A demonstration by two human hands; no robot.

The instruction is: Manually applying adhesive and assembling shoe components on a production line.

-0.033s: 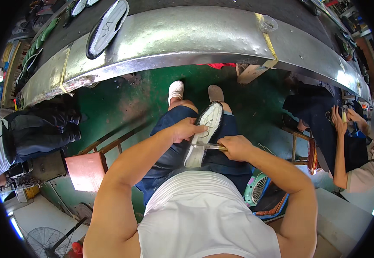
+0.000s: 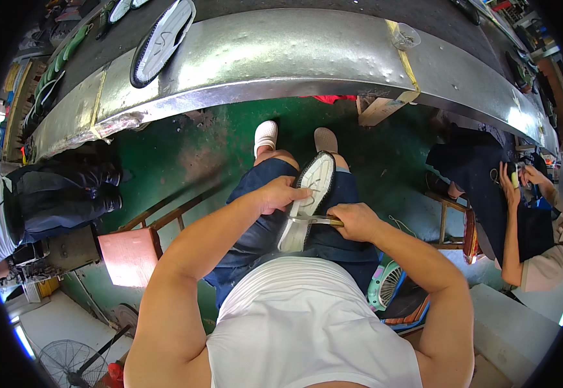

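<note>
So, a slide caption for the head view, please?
Left hand holds a pale shoe piece, right hand a tool across it.

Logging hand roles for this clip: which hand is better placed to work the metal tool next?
Probably the right hand: it grips the metal tool reaching across the shoe, while the left hand holds the shoe.

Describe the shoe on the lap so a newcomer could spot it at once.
Below the metal bench, find the navy shorts. Over them is a pale shoe, its dark-edged end toward the bench. Unlike the similar bench shoe, it is held by the left hand and crossed by a metal tool in the right hand.
</note>
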